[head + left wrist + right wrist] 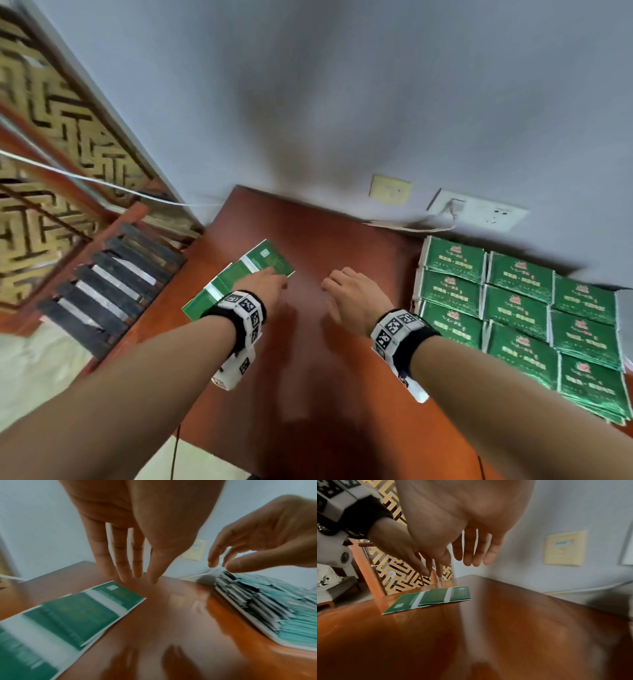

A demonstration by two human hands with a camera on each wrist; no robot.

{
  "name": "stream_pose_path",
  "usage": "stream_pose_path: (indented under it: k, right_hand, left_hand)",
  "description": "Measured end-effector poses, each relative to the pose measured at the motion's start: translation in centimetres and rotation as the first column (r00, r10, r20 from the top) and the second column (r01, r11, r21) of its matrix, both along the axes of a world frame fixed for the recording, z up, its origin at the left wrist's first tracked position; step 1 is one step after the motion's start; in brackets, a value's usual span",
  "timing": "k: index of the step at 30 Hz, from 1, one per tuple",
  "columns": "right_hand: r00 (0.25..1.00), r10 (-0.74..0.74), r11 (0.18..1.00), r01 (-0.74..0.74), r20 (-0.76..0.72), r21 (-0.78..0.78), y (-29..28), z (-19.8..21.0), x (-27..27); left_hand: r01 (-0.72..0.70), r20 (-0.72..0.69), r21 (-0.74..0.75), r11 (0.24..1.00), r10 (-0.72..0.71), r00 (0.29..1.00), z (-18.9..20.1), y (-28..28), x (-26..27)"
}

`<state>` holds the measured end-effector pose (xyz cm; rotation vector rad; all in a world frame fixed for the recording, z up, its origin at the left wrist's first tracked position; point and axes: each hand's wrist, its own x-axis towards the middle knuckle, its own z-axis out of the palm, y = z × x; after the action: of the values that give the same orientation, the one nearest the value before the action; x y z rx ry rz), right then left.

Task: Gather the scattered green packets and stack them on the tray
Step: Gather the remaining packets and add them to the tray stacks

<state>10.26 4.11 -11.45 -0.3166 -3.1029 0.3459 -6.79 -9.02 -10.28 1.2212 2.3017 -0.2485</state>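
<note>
A few loose green packets [239, 277] [89, 609] [435, 597] lie overlapping on the left part of the brown table. My left hand [270, 281] [133, 577] hovers over their far end, fingers straight and empty. My right hand [337, 284] [474, 562] hangs over the bare table middle, fingers relaxed, holding nothing. At the right, a white tray [243, 627] [418, 274] carries rows of stacked green packets [534, 318] [267, 599].
The brown table [325, 359] meets a pale wall with a beige switch plate [390, 190] and a white socket [479, 214] with a cable. A patterned wooden screen [51, 137] and dark slats [109, 287] stand left of the table edge.
</note>
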Motion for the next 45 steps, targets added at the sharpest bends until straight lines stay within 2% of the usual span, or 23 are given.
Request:
stream_pose_path:
  k: [4, 9, 12, 16, 18, 23, 29, 35, 38, 41, 45]
  right_hand:
    - [0.986, -0.038, 0.995, 0.051, 0.161, -0.082, -3.1, -1.8, -6.9]
    - [0.966, -0.082, 0.988, 0.111, 0.245, -0.111, -5.6, -4.0, -13.2]
    - [0.945, -0.026, 0.988, 0.074, 0.326, -0.136, -6.5, -5.4, -15.8]
    - [0.847, 0.077, 0.982, 0.027, 0.526, -0.188, -7.3, -7.1, -17.6]
    - [0.828, 0.055, 0.985, 0.047, 0.558, -0.168, -7.5, -7.9, -17.5]
    - [0.85, -0.109, 0.988, 0.151, 0.516, -0.04, -7.1, -8.4, -16.6]
    - [0.762, -0.252, 0.953, 0.303, 0.597, 0.016, -6.0, -7.5, -13.1]
    - [0.682, -0.273, 0.947, 0.314, 0.678, 0.065, -5.7, -6.3, -8.7]
    - [0.693, -0.333, 0.93, 0.354, 0.64, 0.1, -5.4, -6.5, -6.8]
    - [0.69, -0.395, 0.901, 0.42, 0.606, 0.109, -5.1, -7.0, -5.7]
    - [0.696, -0.409, 0.892, 0.442, 0.59, 0.097, -4.6, -6.9, -5.4]
  left_hand:
    - [-0.09, -0.005, -0.078, 0.993, 0.09, 0.996, -2.3, -5.1, -5.7]
    - [-0.16, 0.017, -0.129, 0.979, 0.164, 0.986, -5.5, -9.9, -10.4]
    - [-0.1, 0.1, -0.161, 0.982, 0.117, 0.988, -7.2, -11.7, -11.7]
    - [-0.015, 0.157, -0.192, 0.981, 0.046, 0.986, -8.2, -12.8, -12.3]
    - [0.014, 0.142, -0.182, 0.983, 0.012, 0.99, -8.3, -13.0, -12.6]
    - [0.036, 0.093, -0.197, 0.98, -0.018, 0.995, -7.4, -12.1, -12.5]
    - [0.088, 0.041, -0.203, 0.975, -0.081, 0.996, -7.6, -10.4, -11.6]
    - [0.252, 0.013, -0.037, 0.967, -0.252, 0.968, -8.4, -8.3, -9.0]
    - [0.313, 0.045, -0.022, 0.949, -0.312, 0.949, -8.8, -7.0, -7.4]
    - [0.305, 0.03, -0.018, 0.952, -0.304, 0.952, -9.1, -5.8, -6.6]
    - [0.332, 0.016, -0.074, 0.94, -0.332, 0.943, -9.5, -4.1, -6.7]
